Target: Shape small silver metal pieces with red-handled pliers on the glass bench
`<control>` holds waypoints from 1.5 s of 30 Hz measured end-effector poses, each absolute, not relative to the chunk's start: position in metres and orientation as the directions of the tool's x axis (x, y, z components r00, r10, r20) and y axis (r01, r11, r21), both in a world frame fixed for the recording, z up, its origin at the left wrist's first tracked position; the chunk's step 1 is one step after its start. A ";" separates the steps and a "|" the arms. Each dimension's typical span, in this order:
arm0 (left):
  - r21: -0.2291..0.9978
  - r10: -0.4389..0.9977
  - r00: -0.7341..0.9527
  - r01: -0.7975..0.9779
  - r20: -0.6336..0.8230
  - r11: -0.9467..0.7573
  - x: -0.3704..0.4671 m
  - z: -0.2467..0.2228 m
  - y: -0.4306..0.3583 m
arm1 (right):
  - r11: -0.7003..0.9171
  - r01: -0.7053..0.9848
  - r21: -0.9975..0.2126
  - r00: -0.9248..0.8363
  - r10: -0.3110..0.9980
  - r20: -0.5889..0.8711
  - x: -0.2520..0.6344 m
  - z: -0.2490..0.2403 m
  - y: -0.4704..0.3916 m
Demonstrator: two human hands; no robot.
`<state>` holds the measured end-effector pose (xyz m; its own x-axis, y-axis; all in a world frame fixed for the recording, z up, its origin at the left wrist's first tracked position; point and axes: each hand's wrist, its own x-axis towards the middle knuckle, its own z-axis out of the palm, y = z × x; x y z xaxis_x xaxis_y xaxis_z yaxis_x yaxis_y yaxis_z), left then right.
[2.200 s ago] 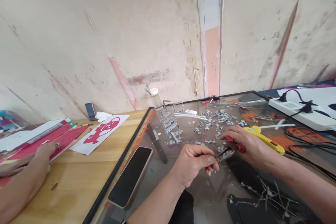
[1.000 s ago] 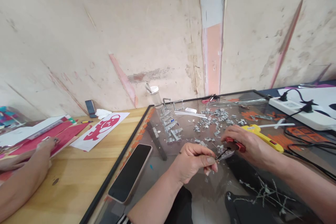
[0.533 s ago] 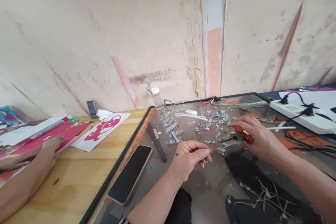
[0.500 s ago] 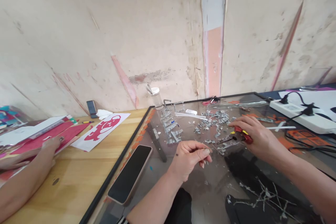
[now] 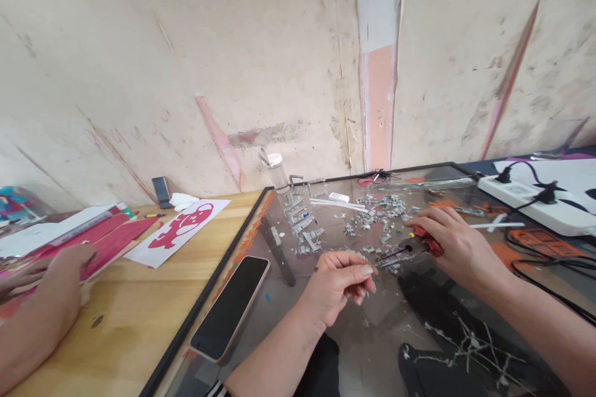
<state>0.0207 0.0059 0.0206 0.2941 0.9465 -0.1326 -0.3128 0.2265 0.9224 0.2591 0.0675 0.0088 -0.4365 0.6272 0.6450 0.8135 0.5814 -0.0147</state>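
My right hand (image 5: pixel 459 248) is wrapped round a pair of long-nose pliers (image 5: pixel 408 249) with red and yellow handles. The dark jaws point left and reach the fingertips of my left hand (image 5: pixel 342 279). Thumb and forefinger of that hand are pinched together on what looks like a thin wire, mostly hidden by the fingers. Just beyond both hands lies a scatter of small grey metal-looking pieces (image 5: pixel 382 208) on the glass tabletop (image 5: pixel 372 347).
A phone (image 5: pixel 230 307) lies left of my forearm, near a clear bottle (image 5: pixel 278 173) and dark strip (image 5: pixel 282 260). Twisted wire branches (image 5: pixel 472 344) are at lower right, a power strip (image 5: pixel 535 201) with cables at right. Another person's hands (image 5: pixel 69 267) rest on red paper (image 5: pixel 100 232) at left.
The pliers have shifted slightly left and their tips now meet my left fingertips. At left, the other person's hand has moved a little left over the red paper.
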 end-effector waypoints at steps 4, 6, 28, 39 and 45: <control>0.918 0.943 0.307 -0.321 -0.130 0.231 0.021 0.020 0.005 | 0.575 0.818 -0.012 -0.441 0.640 0.629 0.258 0.009 0.067; 0.915 0.943 0.305 -0.329 -0.132 0.234 0.021 0.019 0.005 | 0.573 0.820 -0.005 -0.445 0.642 0.625 0.257 0.009 0.066; 0.579 0.883 0.351 -0.666 -0.313 0.470 0.031 0.015 0.001 | 0.480 0.875 0.060 -0.378 0.603 0.702 0.247 0.005 0.061; 0.631 0.953 0.246 -0.714 -0.178 0.303 0.030 0.014 0.001 | 0.473 0.874 -0.110 -0.304 0.711 0.634 0.241 -0.005 0.063; 0.598 0.926 0.359 -0.720 -0.112 0.352 0.029 0.017 0.000 | 0.436 0.874 -0.212 -0.235 0.764 0.601 0.239 -0.006 0.062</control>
<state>0.0286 -0.0002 0.0168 0.3595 0.9264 -0.1121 -0.7205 0.3519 0.5976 0.2388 0.0623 -0.0059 -0.2353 0.7639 0.6010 0.8744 0.4363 -0.2123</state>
